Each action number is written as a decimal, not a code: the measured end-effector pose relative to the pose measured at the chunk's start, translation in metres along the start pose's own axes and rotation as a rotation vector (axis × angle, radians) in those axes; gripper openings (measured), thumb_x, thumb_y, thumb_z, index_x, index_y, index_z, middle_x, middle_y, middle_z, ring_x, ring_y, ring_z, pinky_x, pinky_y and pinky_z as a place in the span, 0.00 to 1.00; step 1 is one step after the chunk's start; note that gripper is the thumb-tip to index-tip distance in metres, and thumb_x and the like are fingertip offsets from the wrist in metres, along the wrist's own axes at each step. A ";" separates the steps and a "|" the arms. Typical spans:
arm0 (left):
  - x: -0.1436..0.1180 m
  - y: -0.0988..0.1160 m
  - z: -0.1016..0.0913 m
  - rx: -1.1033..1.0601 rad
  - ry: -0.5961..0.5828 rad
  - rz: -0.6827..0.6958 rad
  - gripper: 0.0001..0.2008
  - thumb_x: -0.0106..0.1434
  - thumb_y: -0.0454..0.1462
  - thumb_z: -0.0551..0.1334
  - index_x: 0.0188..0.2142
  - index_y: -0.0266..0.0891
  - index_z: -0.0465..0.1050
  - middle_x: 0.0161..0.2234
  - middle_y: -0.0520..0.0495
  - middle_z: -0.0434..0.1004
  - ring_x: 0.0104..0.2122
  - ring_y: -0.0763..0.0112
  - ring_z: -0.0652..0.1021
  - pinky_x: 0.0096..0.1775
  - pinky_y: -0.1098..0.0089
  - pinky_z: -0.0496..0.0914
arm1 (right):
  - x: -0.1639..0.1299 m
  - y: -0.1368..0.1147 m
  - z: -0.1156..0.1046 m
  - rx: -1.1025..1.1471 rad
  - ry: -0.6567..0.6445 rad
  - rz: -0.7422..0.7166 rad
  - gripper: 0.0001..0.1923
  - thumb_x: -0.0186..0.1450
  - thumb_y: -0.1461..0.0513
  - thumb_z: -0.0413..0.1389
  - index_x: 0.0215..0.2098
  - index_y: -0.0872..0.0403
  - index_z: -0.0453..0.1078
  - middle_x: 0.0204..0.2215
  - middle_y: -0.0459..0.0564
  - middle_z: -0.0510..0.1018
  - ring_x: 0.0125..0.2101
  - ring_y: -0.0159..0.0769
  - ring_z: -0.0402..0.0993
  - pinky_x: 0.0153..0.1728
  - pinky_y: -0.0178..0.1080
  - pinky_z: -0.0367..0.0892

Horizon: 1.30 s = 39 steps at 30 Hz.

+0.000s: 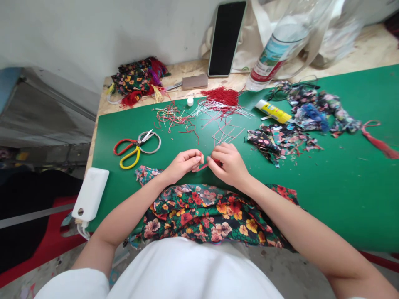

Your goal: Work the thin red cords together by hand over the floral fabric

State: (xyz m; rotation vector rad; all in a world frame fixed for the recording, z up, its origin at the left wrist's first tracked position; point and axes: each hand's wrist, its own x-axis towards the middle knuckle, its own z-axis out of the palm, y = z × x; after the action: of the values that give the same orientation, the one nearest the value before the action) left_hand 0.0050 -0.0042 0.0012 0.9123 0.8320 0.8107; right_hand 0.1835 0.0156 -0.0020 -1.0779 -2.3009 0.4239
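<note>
My left hand (186, 162) is closed in a pinch, with a bit of red showing at its fingertips. A short red cord (203, 167) runs from there toward my right hand (230, 165), whose curled fingers also close on it. More red shows under the right fingers, but its shape is hidden. Just below both hands, a floral cloth (212, 211) lies bunched along the table's near edge. Beyond them are loose white cords (226, 135) and a pile of red cords (222, 97).
Scissors (137, 147) and a white power bank (91, 194) lie left on the green tabletop (343, 187). Behind stand a phone (227, 39) and a water bottle (274, 54). A glue stick (274, 112) and fabric scraps (280, 141) lie right; floral pouches (137, 81) lie back left.
</note>
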 end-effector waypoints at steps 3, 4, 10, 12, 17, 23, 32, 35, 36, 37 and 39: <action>0.000 0.000 0.000 0.012 -0.001 -0.003 0.15 0.59 0.45 0.62 0.29 0.34 0.65 0.18 0.58 0.56 0.20 0.82 0.59 0.25 0.75 0.55 | 0.000 0.000 -0.001 0.011 0.000 0.016 0.18 0.65 0.62 0.48 0.17 0.53 0.56 0.19 0.47 0.66 0.26 0.33 0.57 0.31 0.40 0.52; 0.000 0.001 0.000 0.012 -0.002 -0.002 0.15 0.59 0.45 0.62 0.29 0.34 0.65 0.19 0.58 0.56 0.20 0.82 0.59 0.25 0.75 0.55 | 0.000 0.000 -0.001 0.015 0.001 0.025 0.18 0.65 0.62 0.48 0.17 0.53 0.56 0.19 0.47 0.66 0.26 0.34 0.57 0.31 0.40 0.52; 0.000 0.002 0.000 0.010 -0.011 0.012 0.14 0.59 0.44 0.62 0.29 0.34 0.65 0.19 0.57 0.57 0.20 0.82 0.60 0.25 0.75 0.56 | 0.001 -0.001 -0.001 0.029 0.012 0.064 0.19 0.65 0.62 0.49 0.17 0.53 0.53 0.17 0.46 0.64 0.25 0.33 0.56 0.31 0.39 0.51; 0.000 0.002 0.000 0.015 -0.010 0.011 0.14 0.59 0.44 0.62 0.28 0.34 0.65 0.20 0.57 0.57 0.20 0.83 0.60 0.25 0.75 0.56 | 0.001 -0.001 -0.001 0.026 0.014 0.065 0.19 0.65 0.62 0.49 0.17 0.53 0.53 0.17 0.46 0.64 0.24 0.33 0.56 0.30 0.39 0.51; 0.000 0.002 0.001 0.030 -0.001 -0.008 0.16 0.57 0.46 0.63 0.28 0.34 0.65 0.19 0.57 0.57 0.20 0.82 0.59 0.25 0.75 0.56 | 0.001 0.000 -0.001 0.013 0.015 0.061 0.19 0.65 0.62 0.48 0.17 0.53 0.52 0.17 0.45 0.63 0.24 0.33 0.56 0.31 0.39 0.51; 0.000 0.003 0.001 0.037 -0.004 -0.012 0.16 0.57 0.47 0.63 0.28 0.34 0.65 0.19 0.57 0.57 0.20 0.82 0.59 0.25 0.75 0.56 | 0.001 0.000 -0.001 0.012 0.028 0.076 0.19 0.65 0.62 0.49 0.17 0.52 0.51 0.16 0.45 0.62 0.24 0.33 0.57 0.30 0.39 0.51; 0.001 0.003 0.001 0.037 -0.003 -0.026 0.17 0.57 0.47 0.63 0.27 0.35 0.65 0.19 0.57 0.56 0.20 0.82 0.59 0.25 0.75 0.56 | 0.001 0.001 -0.001 0.007 0.022 0.082 0.19 0.65 0.62 0.49 0.17 0.52 0.51 0.16 0.45 0.62 0.24 0.33 0.57 0.30 0.39 0.51; 0.000 0.004 0.001 0.040 -0.001 -0.025 0.17 0.56 0.47 0.63 0.27 0.35 0.65 0.18 0.57 0.57 0.20 0.82 0.59 0.25 0.75 0.56 | 0.001 0.000 -0.001 0.009 0.014 0.087 0.19 0.65 0.62 0.48 0.18 0.52 0.51 0.16 0.45 0.62 0.23 0.33 0.57 0.30 0.39 0.51; 0.000 0.004 0.001 0.040 -0.001 -0.023 0.17 0.56 0.47 0.63 0.27 0.35 0.65 0.18 0.57 0.57 0.20 0.82 0.59 0.25 0.75 0.56 | 0.001 0.000 -0.001 0.010 0.011 0.089 0.19 0.65 0.62 0.48 0.18 0.52 0.51 0.16 0.44 0.62 0.23 0.33 0.57 0.30 0.39 0.51; 0.000 0.004 0.001 0.038 -0.001 -0.022 0.17 0.56 0.47 0.63 0.27 0.35 0.65 0.18 0.57 0.57 0.20 0.82 0.59 0.25 0.75 0.56 | 0.001 0.000 -0.001 0.011 0.009 0.090 0.19 0.65 0.62 0.48 0.18 0.52 0.50 0.16 0.44 0.62 0.23 0.33 0.57 0.30 0.39 0.52; 0.000 0.004 0.002 0.034 -0.003 -0.021 0.17 0.57 0.47 0.63 0.27 0.35 0.65 0.18 0.58 0.56 0.19 0.82 0.59 0.25 0.75 0.56 | 0.001 0.000 0.000 0.013 0.007 0.090 0.19 0.65 0.62 0.48 0.18 0.52 0.50 0.16 0.44 0.62 0.23 0.32 0.57 0.30 0.39 0.52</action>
State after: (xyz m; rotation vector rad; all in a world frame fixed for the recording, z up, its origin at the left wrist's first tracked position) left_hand 0.0056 -0.0030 0.0054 0.9328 0.8537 0.7791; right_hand 0.1836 0.0164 -0.0016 -1.1783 -2.2462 0.4684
